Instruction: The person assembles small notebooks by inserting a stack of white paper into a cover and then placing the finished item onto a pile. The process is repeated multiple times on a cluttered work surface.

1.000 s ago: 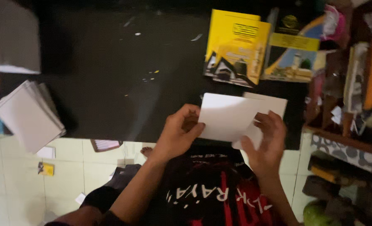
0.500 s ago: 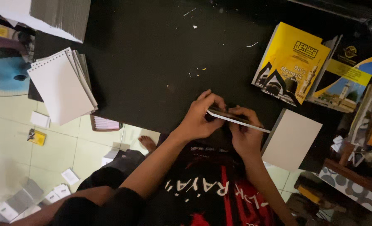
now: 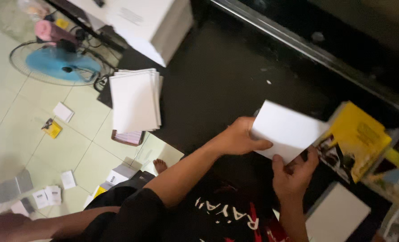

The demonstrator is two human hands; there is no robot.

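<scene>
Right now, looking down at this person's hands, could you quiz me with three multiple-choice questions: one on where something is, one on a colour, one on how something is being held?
1. Where does the stack of white sheets lie?
A. On the dark mat's edge, left of the hands
B. On top of the fan
C. In the person's lap

2. What colour are the blades of the fan on the tiled floor?
A. Red
B. Blue
C. Black

3. How is the white card held?
A. It lies flat on the floor, untouched
B. By the left hand alone
C. By both hands

Answers:
1 A: the stack sits at the mat's left edge, partly over the tiles.
2 B: the blades show blue behind the guard.
3 C: the left hand grips its left edge and the right hand pinches its lower edge.
</scene>
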